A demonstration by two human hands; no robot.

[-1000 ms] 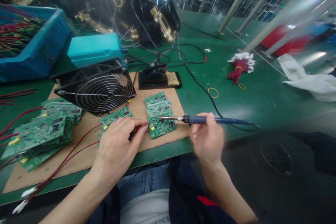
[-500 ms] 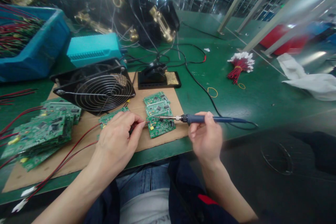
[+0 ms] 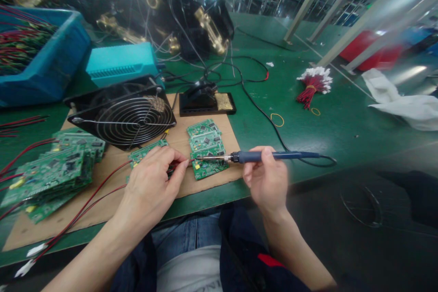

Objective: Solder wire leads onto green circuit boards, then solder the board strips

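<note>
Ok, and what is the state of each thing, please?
Blue-handled soldering iron: held in the right hand, tip at the front green circuit board.
Thin reddish wire: pinched by the left hand.
Black square fan with metal grille: tilted; whether spinning, cannot tell.
Blue plastic bin: open, holding many red wires.
Left pile of green circuit boards: stacked unevenly, some wired.
Red wire bundle with white connectors: tied with a yellow band.

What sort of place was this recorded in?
Probably an electronics assembly workshop: the right hand holds a soldering iron over a green circuit board, more boards are stacked at left, and a blue bin holds many red wires.
</note>
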